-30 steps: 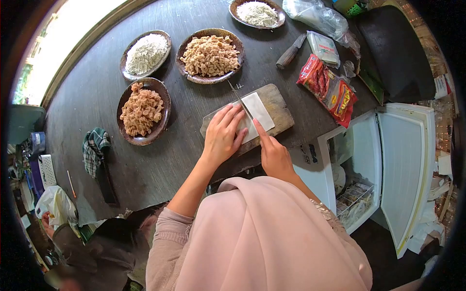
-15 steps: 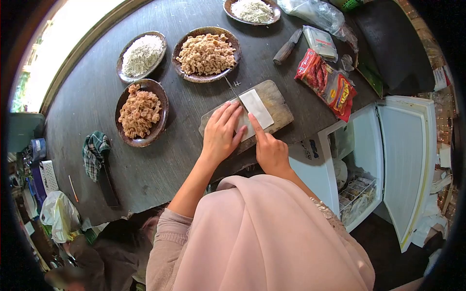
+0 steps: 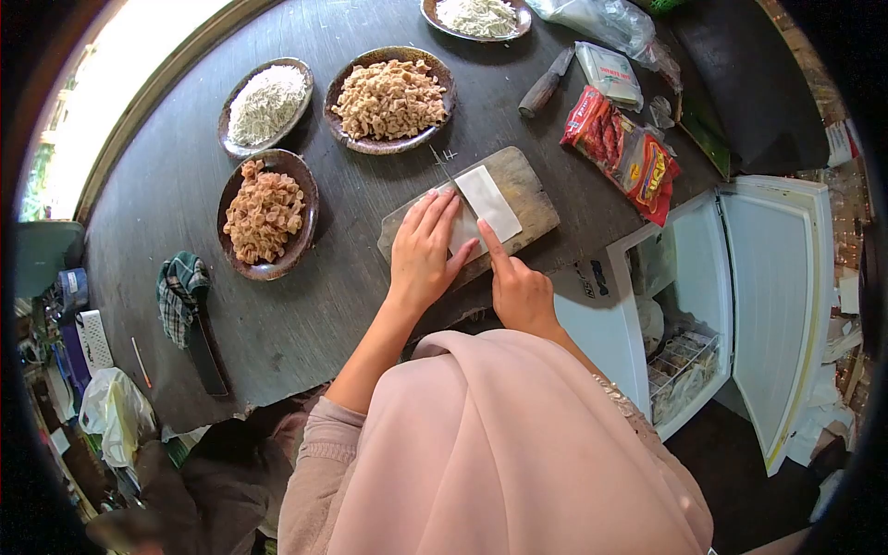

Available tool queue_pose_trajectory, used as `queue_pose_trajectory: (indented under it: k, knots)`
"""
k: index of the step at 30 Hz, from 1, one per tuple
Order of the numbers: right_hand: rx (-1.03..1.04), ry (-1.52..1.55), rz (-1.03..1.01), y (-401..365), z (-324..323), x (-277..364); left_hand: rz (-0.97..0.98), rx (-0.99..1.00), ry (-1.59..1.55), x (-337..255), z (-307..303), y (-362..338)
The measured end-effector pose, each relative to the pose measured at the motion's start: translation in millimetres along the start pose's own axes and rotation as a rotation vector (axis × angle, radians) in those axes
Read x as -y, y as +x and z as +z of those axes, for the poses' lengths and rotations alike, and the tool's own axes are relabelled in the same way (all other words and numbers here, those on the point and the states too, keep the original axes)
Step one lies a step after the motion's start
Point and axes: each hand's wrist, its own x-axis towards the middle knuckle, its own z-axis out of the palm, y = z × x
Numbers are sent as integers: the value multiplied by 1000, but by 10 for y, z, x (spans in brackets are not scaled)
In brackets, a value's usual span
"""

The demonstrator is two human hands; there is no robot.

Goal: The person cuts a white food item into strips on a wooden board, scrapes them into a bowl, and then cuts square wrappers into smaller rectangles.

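A worn wooden cutting board lies on the table with a white flat sheet on it, perhaps a stack of dough wrappers. My left hand rests on the part of the sheet left of the blade, fingers stretched flat. In my right hand is a knife, its thin blade lying along the line between the two parts of the sheet. My right index finger extends along the knife, whose handle is hidden under the hand. Thin white strips lie near the blade's tip, beyond the board.
Plates of brown curled pieces, light brown chunks, and white shreds stand beyond and to the left. A second knife, a red packet and a white packet lie right. An opened fridge stands below the table's right edge.
Both hands and the knife stay in nearly the same place on the sheet. The whole view has shifted slightly; the right hand sits marginally farther right.
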Motion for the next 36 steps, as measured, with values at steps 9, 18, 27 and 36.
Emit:
queue_pose_trajectory:
  k: [9, 18, 27, 36]
  knots:
    - [46, 36, 47, -152, -6, 11, -48, -28, -24, -39, 62, 11]
    - [49, 105, 53, -307, 6, -33, -112, -148, -204, -12, 137, -38]
    - [76, 119, 73, -432, -44, -50, -80, -130, -121, 4, 133, -40]
    - [121, 92, 78, -621, -85, -84, -53, -176, -75, -20, 109, -18]
